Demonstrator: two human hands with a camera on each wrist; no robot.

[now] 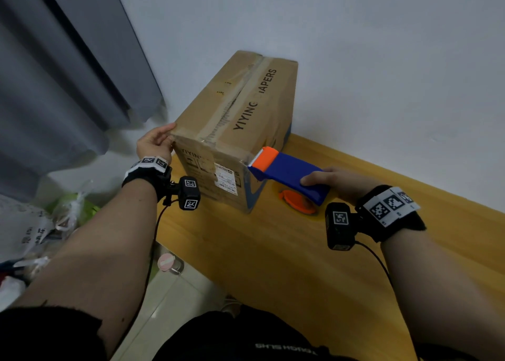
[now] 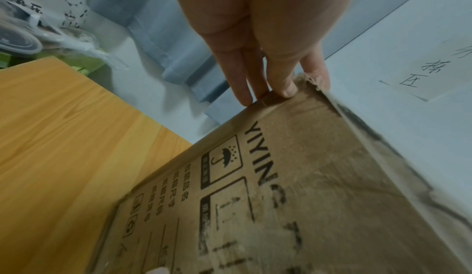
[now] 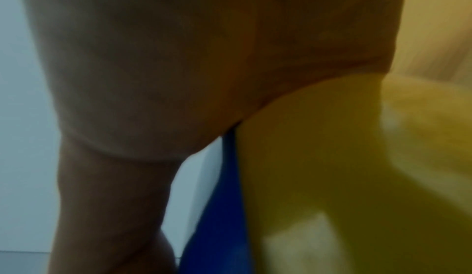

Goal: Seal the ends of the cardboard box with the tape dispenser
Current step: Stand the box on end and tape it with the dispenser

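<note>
A brown cardboard box (image 1: 237, 120) printed "YIYING DIAPERS" lies on the wooden table (image 1: 273, 251), with old tape along its top seam. My left hand (image 1: 166, 139) holds its near top left corner. In the left wrist view the thumb and fingers (image 2: 288, 90) clamp that frayed corner of the box (image 2: 319, 177). My right hand (image 1: 322, 179) grips the blue and orange tape dispenser (image 1: 287, 173). Its orange toothed end touches the box's near right vertical edge, beside a white label. The right wrist view is blurred: only my palm and the blue dispenser body (image 3: 219, 217) show.
The box stands near the table's left edge, with a white wall behind and to the right. A grey curtain (image 1: 54, 73) hangs at the left. Plastic bags (image 1: 62, 215) and a pink round object (image 1: 166, 262) lie on the floor below.
</note>
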